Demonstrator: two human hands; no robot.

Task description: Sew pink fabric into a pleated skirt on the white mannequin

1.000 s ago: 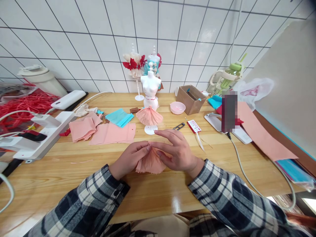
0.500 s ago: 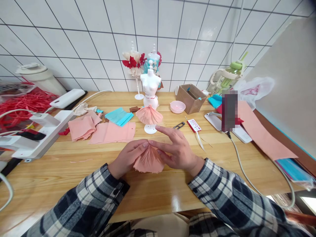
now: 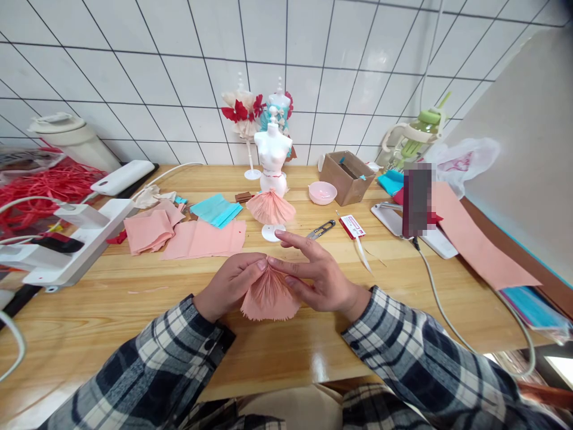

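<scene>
A fan of pleated pink crepe paper [image 3: 271, 297] hangs between my hands, gathered to a point at its top and jagged along its lower edge. My left hand [image 3: 230, 280] pinches the gathered top with the thumb in front. From the other side my right hand [image 3: 320, 275] holds the fan's top and right edge between thumb and finger, its other fingers lifted. Just beyond stands a small white mannequin [image 3: 273, 149] on a round base, with a pink pleated paper skirt [image 3: 271, 207] around its lower part and a thin red line at the waist.
Pink paper sheets [image 3: 206, 240] and blue paper [image 3: 217, 210] lie left of the mannequin. Thread snips [image 3: 323, 229], a red-and-white packet [image 3: 353, 226], a pink bowl [image 3: 322, 192] and a cardboard box [image 3: 347, 179] sit to the right. A power strip [image 3: 85, 245] is at left, a phone on a stand [image 3: 417, 200] at right.
The pink fan has spread slightly wider and hangs a little lower. My right hand has shifted slightly left, uncovering more of the snips. Both hands keep hold of the paper.
</scene>
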